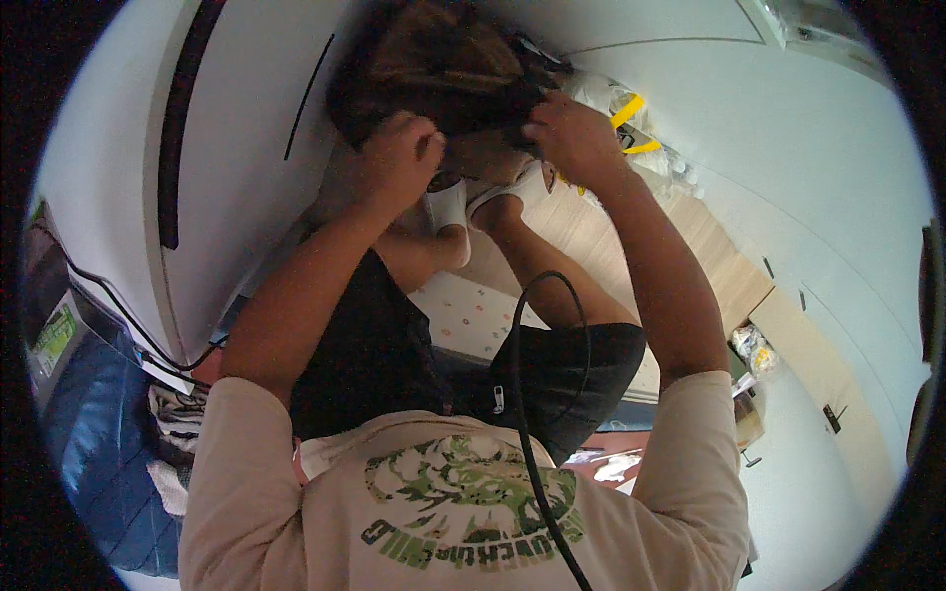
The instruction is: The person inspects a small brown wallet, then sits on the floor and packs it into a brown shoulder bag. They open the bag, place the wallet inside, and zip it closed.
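A dark, partly see-through plastic bag (443,55) fills the shadowed space in front of me, between two pale surfaces. My left hand (399,159) is curled at its near left edge, with the thumb close to the fingers. Opposite, my right hand (576,137) has its fingertips bent onto the near right edge. Dark film spans the gap between the two hands. Shadow and blur hide exactly how the fingers grip it. Below the film, my feet in white slippers (448,207) stand on the floor.
A white cabinet (244,133) with a long black handle rises at left. Clear plastic bags with yellow strips (628,111) lie beside my right hand, against a pale panel (776,140). A black cable (521,384) loops over my lap. A patterned mat (465,310) covers floor beneath me.
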The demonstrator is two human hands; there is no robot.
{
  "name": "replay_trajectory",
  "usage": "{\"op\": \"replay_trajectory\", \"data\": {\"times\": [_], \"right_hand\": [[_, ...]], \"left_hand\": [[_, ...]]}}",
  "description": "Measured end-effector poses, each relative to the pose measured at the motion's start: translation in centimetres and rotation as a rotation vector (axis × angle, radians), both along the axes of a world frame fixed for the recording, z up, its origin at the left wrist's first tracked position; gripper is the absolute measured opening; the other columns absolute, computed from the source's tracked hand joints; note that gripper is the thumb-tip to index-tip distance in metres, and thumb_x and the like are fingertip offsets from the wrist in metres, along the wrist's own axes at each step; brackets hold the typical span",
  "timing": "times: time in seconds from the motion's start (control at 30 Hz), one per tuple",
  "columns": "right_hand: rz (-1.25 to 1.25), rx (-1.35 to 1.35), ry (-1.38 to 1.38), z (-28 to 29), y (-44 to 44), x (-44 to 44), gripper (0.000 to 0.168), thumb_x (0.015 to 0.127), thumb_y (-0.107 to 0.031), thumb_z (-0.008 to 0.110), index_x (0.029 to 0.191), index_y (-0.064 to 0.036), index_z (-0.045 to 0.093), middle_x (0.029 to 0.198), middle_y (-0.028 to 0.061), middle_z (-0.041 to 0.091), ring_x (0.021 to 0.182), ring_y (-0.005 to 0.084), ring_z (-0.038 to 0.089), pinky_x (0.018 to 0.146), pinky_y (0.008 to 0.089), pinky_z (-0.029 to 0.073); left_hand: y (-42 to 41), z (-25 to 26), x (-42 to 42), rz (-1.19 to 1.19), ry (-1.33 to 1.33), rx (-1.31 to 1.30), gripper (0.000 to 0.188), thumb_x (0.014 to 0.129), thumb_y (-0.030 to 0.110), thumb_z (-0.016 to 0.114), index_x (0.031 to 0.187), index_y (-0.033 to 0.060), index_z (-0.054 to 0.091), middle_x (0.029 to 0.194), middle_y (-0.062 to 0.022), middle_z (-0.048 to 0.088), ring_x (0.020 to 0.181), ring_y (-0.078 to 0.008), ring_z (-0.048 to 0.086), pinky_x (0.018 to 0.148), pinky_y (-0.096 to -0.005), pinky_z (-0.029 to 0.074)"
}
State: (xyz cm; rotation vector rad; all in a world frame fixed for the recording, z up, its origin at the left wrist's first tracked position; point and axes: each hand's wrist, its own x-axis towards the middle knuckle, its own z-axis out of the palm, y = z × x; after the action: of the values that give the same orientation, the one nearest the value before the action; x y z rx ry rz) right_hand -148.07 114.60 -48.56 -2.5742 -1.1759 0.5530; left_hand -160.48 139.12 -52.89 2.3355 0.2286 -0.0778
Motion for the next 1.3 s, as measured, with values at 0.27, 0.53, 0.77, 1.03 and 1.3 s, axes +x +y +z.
{"op": "replay_trajectory", "data": {"times": [0.27, 0.53, 0.77, 1.03, 1.3], "right_hand": [[-0.417, -0.05, 0.088, -0.8, -4.9, 2.2, 0.025, 0.097, -0.03, 0.064, 0.102, -0.007, 0.072, 0.107, 0.0157, 0.067, 0.097, 0.0382, 0.067, 0.085, 0.0461, 0.054], [-0.41, 0.028, 0.056, -1.0, -5.2, 0.0, 0.025, 0.097, -0.027, 0.066, 0.105, -0.005, 0.072, 0.104, 0.0147, 0.068, 0.093, 0.036, 0.068, 0.081, 0.0439, 0.053], [-0.529, 0.045, 0.077, -1.9, -4.8, -0.7, 0.027, 0.097, -0.033, 0.064, 0.106, -0.009, 0.074, 0.109, 0.0149, 0.068, 0.098, 0.0381, 0.067, 0.084, 0.0469, 0.054], [-0.475, 0.106, -0.001, -2.8, -2.8, -1.9, 0.026, 0.093, -0.023, 0.071, 0.112, -0.005, 0.07, 0.103, 0.0141, 0.068, 0.091, 0.0345, 0.069, 0.081, 0.0419, 0.054], [-0.756, 0.215, 0.055, -3.3, -0.2, -6.7, 0.022, 0.088, -0.021, 0.074, 0.101, -0.006, 0.065, 0.096, 0.0122, 0.071, 0.084, 0.0257, 0.071, 0.074, 0.0382, 0.056]], "left_hand": [[4.2, -1.7, -0.8, 0.384, 0.743, -0.427, 0.064, 0.085, 0.064, 0.071, 0.095, 0.0007, 0.063, 0.08, -0.0145, 0.069, 0.064, -0.0267, 0.067, 0.061, -0.0406, 0.056], [-1.0, -6.2, 2.1, 0.768, 0.717, -0.946, 0.056, 0.083, 0.059, 0.07, 0.089, 0.0036, 0.063, 0.077, -0.0099, 0.068, 0.066, -0.0189, 0.067, 0.058, -0.0367, 0.055], [-3.5, -6.8, 0.4, 0.437, 0.444, -0.63, 0.052, 0.088, 0.053, 0.068, 0.079, 0.0025, 0.074, 0.084, -0.0115, 0.072, 0.079, -0.0229, 0.068, 0.07, -0.0367, 0.053], [-2.7, -8.5, 1.0, 0.924, 0.59, -0.854, 0.049, 0.092, 0.043, 0.066, 0.105, -0.0041, 0.067, 0.084, -0.01, 0.069, 0.075, -0.0256, 0.066, 0.076, -0.0394, 0.053], [-3.9, -5.6, -1.9, 0.857, 0.547, -0.8, 0.056, 0.091, 0.036, 0.068, 0.123, -0.0092, 0.056, 0.1, -0.0161, 0.068, 0.088, -0.0299, 0.065, 0.081, -0.0427, 0.052]]}}
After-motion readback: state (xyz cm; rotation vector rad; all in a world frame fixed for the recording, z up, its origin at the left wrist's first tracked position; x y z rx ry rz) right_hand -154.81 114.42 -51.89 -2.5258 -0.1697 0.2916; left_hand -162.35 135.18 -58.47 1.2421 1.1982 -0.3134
